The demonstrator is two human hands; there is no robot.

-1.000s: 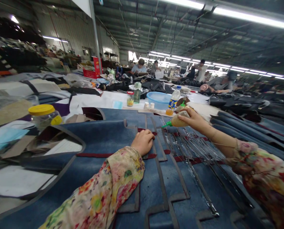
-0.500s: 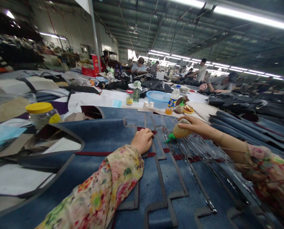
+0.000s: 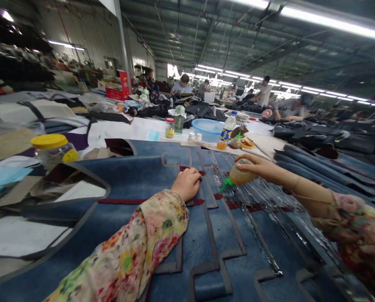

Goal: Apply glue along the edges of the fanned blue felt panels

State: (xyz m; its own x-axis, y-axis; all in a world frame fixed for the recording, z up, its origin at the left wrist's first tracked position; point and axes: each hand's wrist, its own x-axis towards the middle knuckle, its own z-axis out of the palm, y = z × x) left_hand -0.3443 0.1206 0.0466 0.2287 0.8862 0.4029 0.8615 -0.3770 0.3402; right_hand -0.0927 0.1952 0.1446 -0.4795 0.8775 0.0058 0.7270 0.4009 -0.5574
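Note:
My right hand grips a squeeze bottle of yellowish glue, tipped so its green nozzle points down and left. The nozzle tip is close above the layered blue leather pieces; whether it touches cannot be told. Shiny wet lines of glue run along the grey edges of the pieces on the right. My left hand rests on the leather left of the nozzle, fingers bent over a dark red strip and a grey edge, holding nothing.
Behind the leather stand a blue basin, a drink bottle, another green-nozzled bottle and a red-lidded jar. A yellow-lidded jar is at left. Folded blue pieces lie right. Several people work farther back.
The bottle in my right hand has shifted slightly right and toward me, its nozzle tip a little lower. My left hand stays in place on the leather. The view has moved slightly.

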